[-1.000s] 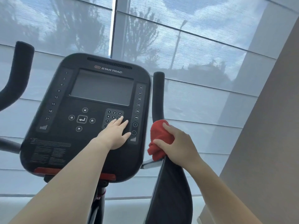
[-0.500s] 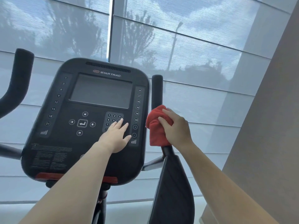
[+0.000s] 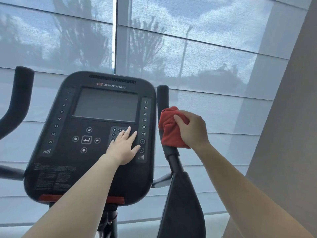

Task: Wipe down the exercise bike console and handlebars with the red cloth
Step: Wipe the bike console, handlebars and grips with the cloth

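Nearest to you, both forearms reached up from the bottom edge, one to either side of the bike's stem. Your left hand (image 3: 124,148) lay flat on the console (image 3: 72,162), fingers straight and apart, holding nothing. Its fingertips covered part of the number keypad (image 3: 116,132) under the dark screen (image 3: 105,104). It looked like a bracing hand, so the weight was best kept light and on the heel of the palm, off the keys.

Just beside it, your right hand (image 3: 193,130) was clamped on the red cloth (image 3: 169,129), with the fingers curled over the bunched fabric. The cloth was pressed against the upright of the right handlebar (image 3: 163,95), about midway up, with the rounded tip bare above it and the collar bare below. Whether the cloth went fully round the bar could not be told.

The step in hand seemed to be wiping that grip. To do it well, you needed the cloth closed all round the bar. One long stroke to the tip with a twist of the wrist, then back down to the collar, would reach the far side too. A flatter fold would have given more contact than a bunch.

Further off, the left handlebar (image 3: 20,93) stood untouched, well apart from both hands. Behind everything hung the pale window blind (image 3: 205,66).
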Tool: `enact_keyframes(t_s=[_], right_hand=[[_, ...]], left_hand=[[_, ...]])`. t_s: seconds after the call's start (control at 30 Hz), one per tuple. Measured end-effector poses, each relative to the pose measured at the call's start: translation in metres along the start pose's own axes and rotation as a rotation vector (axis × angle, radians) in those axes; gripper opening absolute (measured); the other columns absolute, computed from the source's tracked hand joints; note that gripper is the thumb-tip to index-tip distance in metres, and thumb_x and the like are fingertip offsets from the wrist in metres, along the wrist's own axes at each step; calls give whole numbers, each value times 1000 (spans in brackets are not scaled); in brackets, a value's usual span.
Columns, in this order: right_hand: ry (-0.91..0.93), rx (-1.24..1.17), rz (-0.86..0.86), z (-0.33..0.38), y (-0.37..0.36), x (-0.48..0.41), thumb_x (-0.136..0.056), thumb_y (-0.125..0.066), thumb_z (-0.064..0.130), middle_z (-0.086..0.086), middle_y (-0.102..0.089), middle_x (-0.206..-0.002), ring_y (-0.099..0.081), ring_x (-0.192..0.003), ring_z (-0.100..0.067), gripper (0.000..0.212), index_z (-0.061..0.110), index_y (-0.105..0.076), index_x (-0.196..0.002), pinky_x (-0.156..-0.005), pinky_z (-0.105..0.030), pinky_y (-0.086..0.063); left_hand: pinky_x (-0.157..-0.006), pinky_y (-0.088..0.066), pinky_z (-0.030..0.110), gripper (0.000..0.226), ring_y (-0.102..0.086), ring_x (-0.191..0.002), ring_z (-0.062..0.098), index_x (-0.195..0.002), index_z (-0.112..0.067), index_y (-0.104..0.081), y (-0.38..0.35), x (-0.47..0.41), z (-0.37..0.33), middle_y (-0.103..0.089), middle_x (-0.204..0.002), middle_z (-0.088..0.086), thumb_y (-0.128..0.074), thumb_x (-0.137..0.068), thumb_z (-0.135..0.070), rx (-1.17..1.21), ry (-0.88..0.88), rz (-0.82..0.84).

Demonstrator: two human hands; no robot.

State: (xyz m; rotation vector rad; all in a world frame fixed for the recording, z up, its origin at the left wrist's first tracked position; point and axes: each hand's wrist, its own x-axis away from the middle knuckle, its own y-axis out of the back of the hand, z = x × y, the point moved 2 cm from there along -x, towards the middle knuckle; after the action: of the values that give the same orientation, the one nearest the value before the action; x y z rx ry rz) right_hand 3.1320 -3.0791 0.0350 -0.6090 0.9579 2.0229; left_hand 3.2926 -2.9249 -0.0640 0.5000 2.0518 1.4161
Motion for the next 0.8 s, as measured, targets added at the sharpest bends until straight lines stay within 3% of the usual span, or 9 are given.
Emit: enact_keyframes(t_s=[0.13, 0.2, 0.3, 0.4, 0.6, 0.73, 0.8], right_hand=[[129, -51, -157, 20, 0, -31, -88, -61, 19, -1, -71, -107, -61, -98, -16, 24, 17, -68, -111, -76, 3, -30], [169, -77, -200, 29, -6, -44, -89, -61, 18, -5, -66, -120, -58, -110, -16, 30, 11, -64, -118, -85, 6, -26], [169, -72, -27, 30, -27, -53, -91, -58, 20, -6, -47, -142, -44, -130, -19, 48, 11, -46, -136, -103, -12, -24], [139, -37, 67, 16, -45, -45, -92, -56, 22, -3, -37, -149, -39, -133, -21, 63, 19, -24, -147, -107, -23, -27], [23, -40, 57, -11, -49, -31, -92, -56, 26, -5, -63, -121, -56, -111, -22, 61, 23, -29, -146, -88, -18, -36], [-29, -42, 144, -25, -45, -7, -91, -55, 26, 9, -64, -93, -57, -85, -10, 51, 28, -39, -139, -68, -2, -35], [-40, -20, 182, -28, -40, 4, -91, -54, 27, 12, -61, -84, -56, -78, -8, 41, 30, -48, -132, -62, -5, -36]], left_hand=[[-117, -14, 42, 61, 6, -145, 13, -150, -29, -6, 1, -4, 1, 10, -158, -9, -29, -97, -48, -21, -6, -32], [-117, -14, 38, 60, 6, -145, 12, -150, -28, -7, 3, -2, 7, 9, -158, -10, -29, -97, -47, -12, -3, -48], [-115, -15, 34, 59, 5, -145, 11, -150, -28, -8, 3, 1, 15, 8, -158, -11, -29, -97, -46, -8, 0, -70], [-115, -15, 33, 59, 4, -145, 11, -150, -28, -9, 2, 3, 18, 7, -158, -11, -31, -97, -45, -15, -18, -90], [-117, -15, 35, 61, 4, -146, 14, -150, -26, -8, -3, -2, 14, 8, -158, -8, -30, -97, -46, -33, -16, -98], [-116, -15, 37, 61, 4, -146, 15, -150, -26, -7, -4, -1, 14, 9, -158, -8, -29, -97, -47, -37, -7, -93], [-116, -15, 36, 61, 4, -146, 14, -150, -26, -7, -4, 0, 14, 9, -158, -8, -30, -97, -47, -36, -10, -93]])
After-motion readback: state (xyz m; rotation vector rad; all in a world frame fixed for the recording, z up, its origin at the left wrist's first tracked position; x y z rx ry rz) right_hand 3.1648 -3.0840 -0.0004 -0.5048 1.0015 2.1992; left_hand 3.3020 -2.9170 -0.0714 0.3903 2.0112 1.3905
